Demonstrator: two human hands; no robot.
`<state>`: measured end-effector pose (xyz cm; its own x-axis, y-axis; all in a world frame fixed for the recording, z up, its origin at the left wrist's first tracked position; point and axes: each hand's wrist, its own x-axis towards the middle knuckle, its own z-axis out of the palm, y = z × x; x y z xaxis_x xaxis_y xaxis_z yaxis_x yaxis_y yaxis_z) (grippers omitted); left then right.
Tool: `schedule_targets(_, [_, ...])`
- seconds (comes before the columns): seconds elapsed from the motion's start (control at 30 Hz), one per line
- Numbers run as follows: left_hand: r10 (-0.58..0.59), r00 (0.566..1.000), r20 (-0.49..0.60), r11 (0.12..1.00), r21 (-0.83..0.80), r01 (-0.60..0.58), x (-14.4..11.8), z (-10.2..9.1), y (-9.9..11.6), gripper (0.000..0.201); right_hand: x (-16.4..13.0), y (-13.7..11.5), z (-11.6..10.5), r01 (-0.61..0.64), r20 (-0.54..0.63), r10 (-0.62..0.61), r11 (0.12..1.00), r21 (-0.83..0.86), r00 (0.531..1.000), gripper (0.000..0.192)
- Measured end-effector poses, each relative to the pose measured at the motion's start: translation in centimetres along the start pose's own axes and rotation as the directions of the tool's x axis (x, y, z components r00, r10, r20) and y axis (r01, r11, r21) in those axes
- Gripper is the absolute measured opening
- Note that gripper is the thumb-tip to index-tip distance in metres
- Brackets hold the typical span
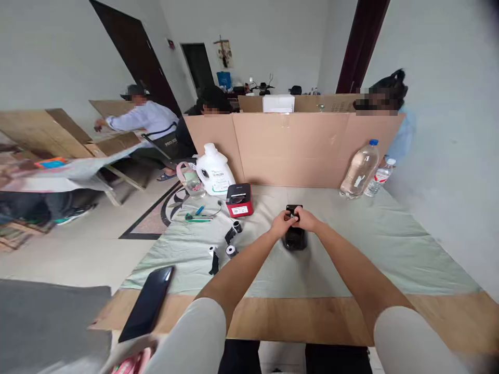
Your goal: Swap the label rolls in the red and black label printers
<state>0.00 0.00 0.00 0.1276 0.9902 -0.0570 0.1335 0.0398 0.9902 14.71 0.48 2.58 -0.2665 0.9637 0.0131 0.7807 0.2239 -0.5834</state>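
The black device (295, 241) lies on the cloth (351, 259) in front of the person, and the left hand (283, 224) and right hand (306, 218) meet over its far part, fingertips bent in close together; whether they clench a small piece there or merely press on it, I cannot tell. Working it well probably calls for keeping the device flat and steady on the cloth, with light, even effort from both sides, lest it slide or twist. The nearest roll (231, 251) seems best kept clear of the left forearm.
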Motion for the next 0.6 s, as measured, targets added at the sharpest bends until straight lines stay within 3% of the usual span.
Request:
schedule_targets(0.13, [-0.025,0.996,0.09,0.993,-0.116,0.036,-0.5,0.3,0.8,0.037,-0.9,0.3,-0.6,0.011,-0.006,-0.011,1.0,0.017,1.0,0.045])
schedule_targets(0.23, [-0.071,0.989,0.129,0.974,-0.204,0.096,-1.1,0.1,1.4,0.041,-2.0,0.5,-1.2,0.045,0.004,-0.048,0.96,0.276,0.999,0.04])
schedule_targets(0.3, [-0.117,0.983,0.139,0.966,-0.214,0.145,-1.6,-0.1,1.8,0.046,-2.9,0.3,-1.5,0.029,0.02,-0.044,0.875,0.483,0.999,0.036])
schedule_targets(0.37, [-0.143,0.98,0.136,0.963,-0.208,0.17,-2.3,-0.2,2.2,0.049,-4.0,-0.1,-1.4,-0.024,0.038,0.002,0.813,0.582,0.999,0.038])
schedule_targets(0.5, [-0.035,0.986,0.164,0.949,-0.305,0.084,-4.4,0.1,2.3,0.054,-6.5,-0.9,-0.3,-0.113,0.072,0.088,0.794,0.597,0.994,0.042])
schedule_targets(0.6, [-0.036,0.967,0.251,0.926,-0.355,0.126,-6.8,0.2,1.1,0.053,-8.8,-0.9,1.2,-0.12,0.072,0.096,0.782,0.611,0.993,0.044])
